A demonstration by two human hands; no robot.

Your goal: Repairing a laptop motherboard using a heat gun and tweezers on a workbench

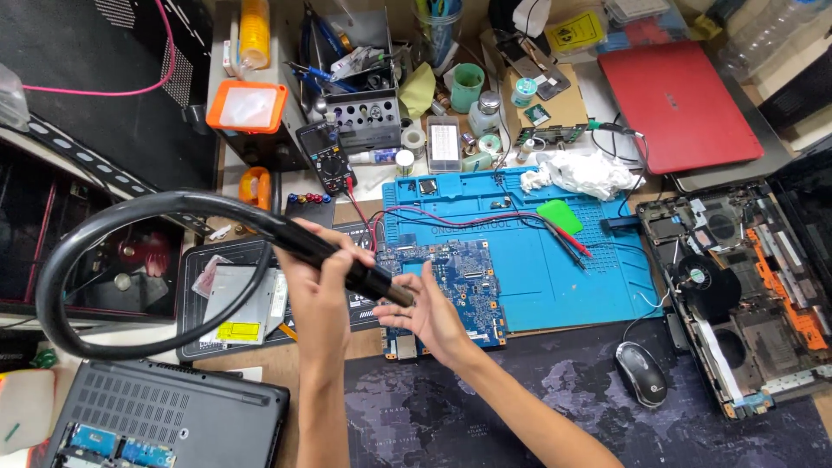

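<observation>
Head view: my left hand [322,276] is clenched around the black hot-air wand [334,251], whose long axis slants down and to the right, its nozzle tip touching or just above my right hand [431,316]. That right hand lies open, palm up, grasping nothing, over the near edge of the blue circuit board [451,277] on the blue work mat [520,260]. The hose [104,234] loops away leftward, so the left hand is the nearer.
</observation>
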